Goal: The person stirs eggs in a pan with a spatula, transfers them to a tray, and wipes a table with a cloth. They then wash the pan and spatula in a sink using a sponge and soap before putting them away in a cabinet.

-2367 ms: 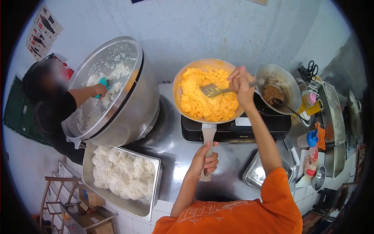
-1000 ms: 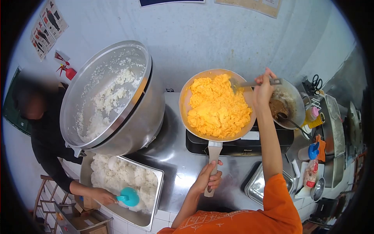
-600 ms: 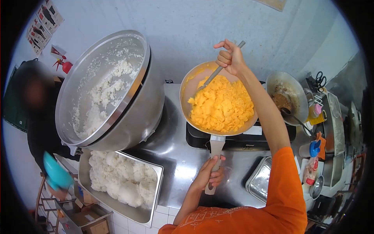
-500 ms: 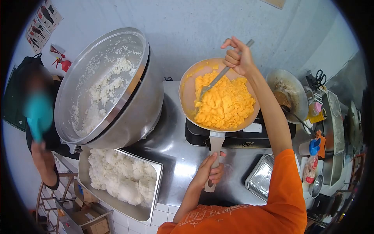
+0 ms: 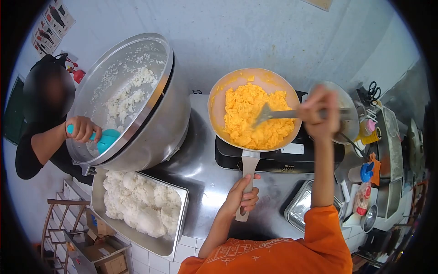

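1. Head view: half a second ago the spatula slanted across from above the far side of the frying pan; now it reaches in from the right, its blade over the middle of the scrambled egg.
2. The right hand has swung round beside the pan's right rim and is blurred. I judge that stirring is under way; whether the blade presses into the egg or skims it, I cannot tell.
3. The spatula's long axis runs nearly level, right to left, blade end pointing left and slightly towards the person.
4. The pan sits over the black stove on the desk. Its pan handle points at the person, free end leaning slightly left.
5. The left hand is clamped round that handle; the right is closed round the spatula's, exact finger placement lost in blur.
6. A co-worker's hand has brought the turquoise scoop into the large pot.
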Demonstrator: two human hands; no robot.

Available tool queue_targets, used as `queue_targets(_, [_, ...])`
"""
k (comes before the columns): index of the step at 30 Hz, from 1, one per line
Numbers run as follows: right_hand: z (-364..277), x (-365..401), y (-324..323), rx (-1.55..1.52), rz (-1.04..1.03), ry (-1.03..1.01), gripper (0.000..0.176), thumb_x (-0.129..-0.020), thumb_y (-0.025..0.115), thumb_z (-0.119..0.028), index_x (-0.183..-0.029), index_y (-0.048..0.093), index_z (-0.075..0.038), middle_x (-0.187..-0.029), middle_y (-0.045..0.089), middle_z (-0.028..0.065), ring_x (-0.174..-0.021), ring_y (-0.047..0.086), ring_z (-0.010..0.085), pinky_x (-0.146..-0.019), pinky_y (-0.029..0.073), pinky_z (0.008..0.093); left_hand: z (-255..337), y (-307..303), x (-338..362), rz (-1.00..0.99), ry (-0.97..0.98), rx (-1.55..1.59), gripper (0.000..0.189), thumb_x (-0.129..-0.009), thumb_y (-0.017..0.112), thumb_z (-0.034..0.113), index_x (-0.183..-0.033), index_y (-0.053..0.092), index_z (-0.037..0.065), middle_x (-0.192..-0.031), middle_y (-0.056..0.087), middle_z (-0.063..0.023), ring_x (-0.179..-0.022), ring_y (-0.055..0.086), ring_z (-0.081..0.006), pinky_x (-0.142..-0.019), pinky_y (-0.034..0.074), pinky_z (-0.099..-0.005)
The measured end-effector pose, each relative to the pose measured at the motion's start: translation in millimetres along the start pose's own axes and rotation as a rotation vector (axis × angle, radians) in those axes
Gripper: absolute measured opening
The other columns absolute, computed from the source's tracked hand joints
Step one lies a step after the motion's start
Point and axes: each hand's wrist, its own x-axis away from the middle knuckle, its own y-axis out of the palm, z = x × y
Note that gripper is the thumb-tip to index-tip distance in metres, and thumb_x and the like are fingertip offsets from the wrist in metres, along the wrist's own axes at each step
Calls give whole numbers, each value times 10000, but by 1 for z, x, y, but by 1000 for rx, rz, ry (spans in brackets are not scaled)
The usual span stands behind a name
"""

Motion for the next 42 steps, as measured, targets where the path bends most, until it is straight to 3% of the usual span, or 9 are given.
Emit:
queue_targets(7, [78, -34, 18, -55, 291, -163, 435, -981, 319, -308, -712, 485, -8, -405, 243, -34, -358, 201, 39, -374, 179, 229, -5, -6, -2, -10, 3, -18, 389, -941, 392, 441, -1139, 429, 108, -530, 276, 60, -379, 232, -34, -353, 242, -203])
queue_targets(15, [-8, -26, 22, -35, 213, -134, 426, -978, 322, -283, -727, 514, 2, -403, 247, -54, -346, 193, 39, -377, 179, 226, -6, -9, -4, -26, 0, -5, 395, -943, 384, 441, -1144, 420, 102, -530, 275, 56, -371, 229, -38, -343, 239, -208])
queue_targets(20, [33, 48, 34, 553, 286, -72, 480, -964, 345, -367, -681, 482, -4, -410, 249, -49, -358, 173, 43, -392, 210, 229, -4, -5, -3, -5, -9, -19, 397, -942, 383, 445, -1142, 420, 103, -526, 268, 55, -366, 226, -42, -339, 240, -209])
queue_targets(26, [70, -30, -6, 325, 490, -303, 417, -966, 379, -290, -681, 521, -21, -438, 240, -64, -383, 191, 33, -399, 162, 225, -6, -5, -3, 4, -19, -14, 393, -943, 380, 446, -1143, 417, 110, -522, 262, 52, -361, 226, -43, -336, 239, -209])
queue_targets(30, [-26, -14, 3, 26, 456, -154, 435, -970, 342, -309, -687, 491, -14, -410, 228, -60, -349, 186, 48, -372, 183, 239, -3, -5, -3, -3, -4, -16, 390, -944, 374, 447, -1146, 415, 116, -519, 263, 51, -356, 224, -42, -331, 234, -208])
queue_targets(34, [-38, 53, 39, 268, 325, -4, 428, -974, 272, -335, -746, 462, -27, -404, 203, -70, -348, 153, 62, -390, 225, 247, 1, -1, -2, 11, -21, 7, 393, -945, 371, 449, -1142, 414, 112, -516, 264, 53, -353, 224, -41, -328, 230, -209])
queue_targets(38, [25, 76, 41, 647, 319, -179, 446, -973, 287, -346, -726, 474, -26, -423, 205, -44, -366, 198, 70, -402, 225, 250, -1, -3, -3, 24, -20, -12, 394, -945, 367, 451, -1135, 410, 107, -514, 263, 55, -350, 220, -40, -323, 226, -210])
queue_targets(40, [59, 60, 23, 638, 526, -203, 432, -969, 313, -334, -730, 491, -23, -433, 192, -48, -379, 182, 66, -402, 200, 257, -3, -3, -2, 34, -27, -22, 396, -946, 366, 451, -1133, 408, 105, -513, 263, 56, -349, 219, -40, -322, 225, -210])
queue_targets(42, [62, 13, 12, 200, 486, -200, 407, -965, 324, -328, -756, 495, -24, -436, 169, -51, -382, 150, 63, -403, 180, 263, -4, 0, -2, 73, -9, 9, 379, -940, 386, 438, -1103, 462, 105, -490, 269, 70, -345, 209, -22, -313, 203, -193])
